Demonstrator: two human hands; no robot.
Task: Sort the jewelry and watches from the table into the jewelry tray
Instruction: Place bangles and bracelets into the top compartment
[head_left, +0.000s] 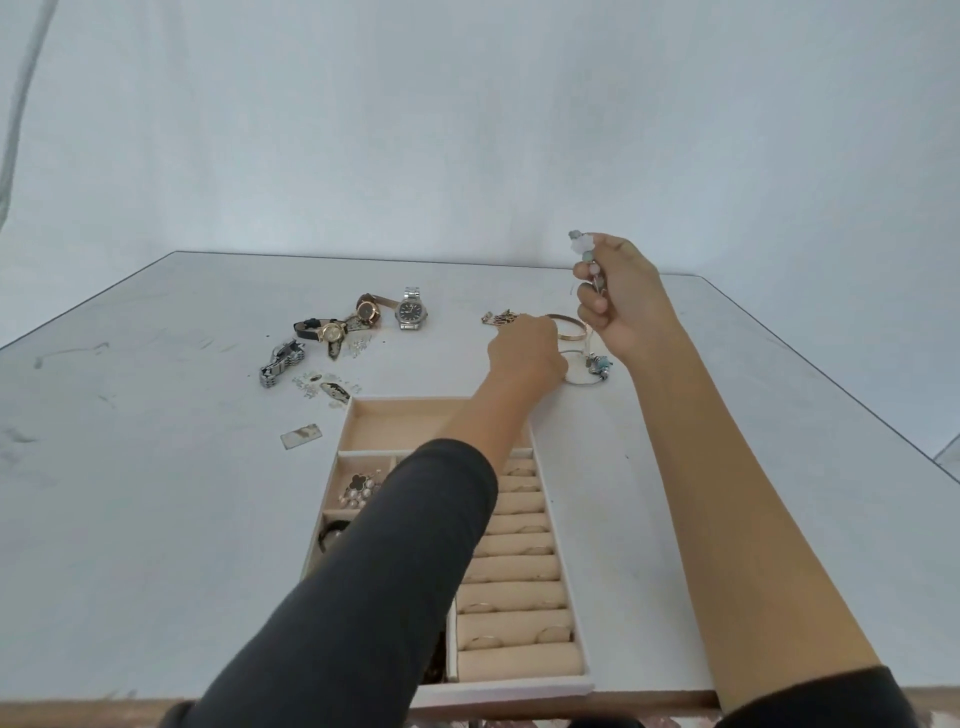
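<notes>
Strand of pale green and pink beads (586, 249) hangs clear of the white counter (156, 493), pinched in the curled fingers of the right hand (615, 296). Just below lie a gold bangle (569, 326) and a thin wire bracelet with blue charms (597, 366), both on the counter just beyond the far right corner of the beige padded jewellery tray (493, 693).

The step in hand looks like clearing the bracelet pile. The next move probably calls for carrying the strand back and lowering it into the tray's wide far compartment, which the left forearm crosses now, so that arm would need to shift.

The right forearm is bare and stretched forward, with the hand raised above the pile. The left hand (524, 345) reaches across the tray, knuckles up, fingertips down beside the bangle. Its fingers are hidden behind the back of the hand, so I cannot tell whether it grips anything.

Well apart to the left sits a cluster of wristwatches — among them a silver steel watch (412, 310) — not yet sorted.
</notes>
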